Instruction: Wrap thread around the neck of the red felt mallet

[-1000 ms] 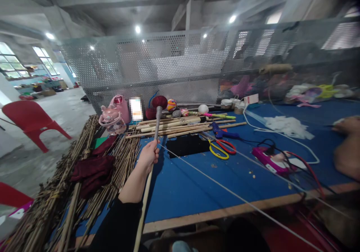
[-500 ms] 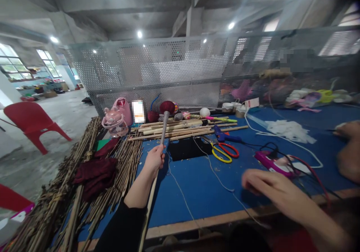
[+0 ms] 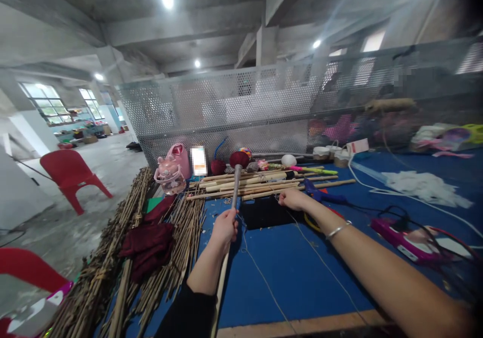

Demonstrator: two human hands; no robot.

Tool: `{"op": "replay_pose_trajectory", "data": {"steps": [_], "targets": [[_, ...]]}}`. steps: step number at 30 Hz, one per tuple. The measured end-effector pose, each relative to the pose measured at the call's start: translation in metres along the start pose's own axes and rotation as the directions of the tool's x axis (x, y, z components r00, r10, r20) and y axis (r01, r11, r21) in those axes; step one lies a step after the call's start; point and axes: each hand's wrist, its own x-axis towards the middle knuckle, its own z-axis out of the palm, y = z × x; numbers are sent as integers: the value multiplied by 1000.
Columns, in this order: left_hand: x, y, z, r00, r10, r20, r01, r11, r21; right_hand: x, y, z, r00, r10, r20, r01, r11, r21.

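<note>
My left hand (image 3: 225,227) is wrapped round a long wooden stick (image 3: 222,282). The stick's upper part is covered in grey, and a dark red ball (image 3: 239,159) sits at its far end. Over the black sheet (image 3: 264,213), my right hand (image 3: 293,198) has its fingers pinched together at a thin string (image 3: 313,247), which trails down toward the table's front edge. Under my right forearm lie scissors with a yellow and a red handle (image 3: 311,223), mostly hidden. A bracelet is on my right wrist.
Bundled twigs (image 3: 101,257) and a maroon cloth (image 3: 149,245) lie at left. Loose sticks (image 3: 260,182) lie behind the black sheet. A blue glue gun (image 3: 320,194), a purple power strip (image 3: 396,240) with cables and white fluff (image 3: 426,187) are at right. A perforated screen (image 3: 226,116) stands behind.
My right hand has moved left and forward from the right front of the table to the string over the black sheet, and its fingers are now pinched. My left hand keeps holding the stick.
</note>
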Motion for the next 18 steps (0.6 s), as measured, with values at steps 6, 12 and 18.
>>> {"op": "replay_pose_trajectory", "data": {"steps": [6,12,18], "targets": [[-2,0,1,1000,-2,9,2,1000,9,-14,-12,-35,988,-29,-148,65,967,246],[-1,-4,2,999,35,20,-36,998,45,-53,-51,-90,886,-192,-423,457,518,723],[-4,-1,3,1000,-8,0,8,999,45,-119,-86,-117,713,-270,-647,701,283,655]]}}
